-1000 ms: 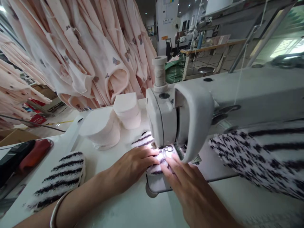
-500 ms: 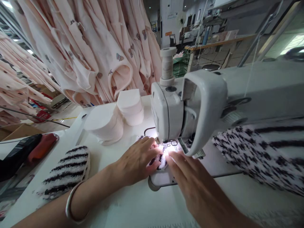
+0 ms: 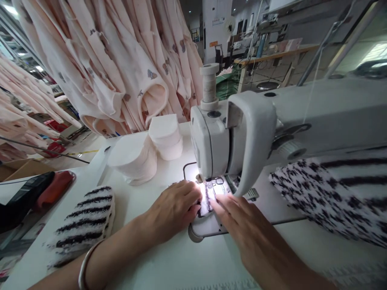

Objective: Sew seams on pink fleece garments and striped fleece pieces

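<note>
1. At the sewing machine (image 3: 208, 141): pressing striped plush piece (image 3: 205, 205) to plate (image 3: 208, 231), presumably for flatness;
2. curling left hand (image 3: 173, 204) over its edge, cannot tell if pinching; laying right hand (image 3: 246, 221) flat-fingered alongside, gripping nothing;
3. beyond left hand: 2 white stacks (image 3: 131, 159), likely placed for reach;
4. can't read orange sign (image 3: 213, 44); no brand legible.

There are two hands (image 3: 174, 203), one bracelet (image 3: 83, 266), one near sewing machine (image 3: 326, 108), two stacks of white fabric pieces (image 3: 133, 155), and one round stool (image 3: 267, 85).
</note>
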Motion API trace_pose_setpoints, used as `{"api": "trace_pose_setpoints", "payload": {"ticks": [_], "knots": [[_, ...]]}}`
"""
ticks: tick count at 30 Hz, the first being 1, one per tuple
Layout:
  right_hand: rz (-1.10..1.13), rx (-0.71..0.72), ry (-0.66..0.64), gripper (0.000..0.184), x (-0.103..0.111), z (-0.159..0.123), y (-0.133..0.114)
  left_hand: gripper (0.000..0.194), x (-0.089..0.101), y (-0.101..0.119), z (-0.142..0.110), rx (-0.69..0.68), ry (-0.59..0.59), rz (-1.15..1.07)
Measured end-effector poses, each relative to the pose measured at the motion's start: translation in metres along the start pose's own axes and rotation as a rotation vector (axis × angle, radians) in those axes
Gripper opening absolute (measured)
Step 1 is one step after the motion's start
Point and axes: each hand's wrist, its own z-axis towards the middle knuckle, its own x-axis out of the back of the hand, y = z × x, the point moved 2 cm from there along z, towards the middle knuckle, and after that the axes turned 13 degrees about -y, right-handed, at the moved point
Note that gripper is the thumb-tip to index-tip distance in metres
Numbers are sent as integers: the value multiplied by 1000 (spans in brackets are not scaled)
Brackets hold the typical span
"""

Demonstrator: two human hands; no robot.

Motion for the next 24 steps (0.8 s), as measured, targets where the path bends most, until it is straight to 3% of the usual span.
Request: {"api": "trace_pose_setpoints", "payload": {"ticks": [2,5,9,12,17,24], "knots": [[-34,72,1,51,1,3,0,1,0,4,1,-13,35,4],[-30,29,55,54,0,4,-10,8,6,6,0,-32,52,7],[-15,-60,50,57,-8,0,-24,24,15,1,-8,-134,-130,-94],[-11,-103,80,58,-11,-4,-22,30,17,-3,-15,-155,-168,-159],[120,-94,-35,55,-1,2,0,20,11,6,-18,-71,-79,-157],[143,-59,-6,50,13,12,18,18,-1,33,-8,128,9,-104]]}}
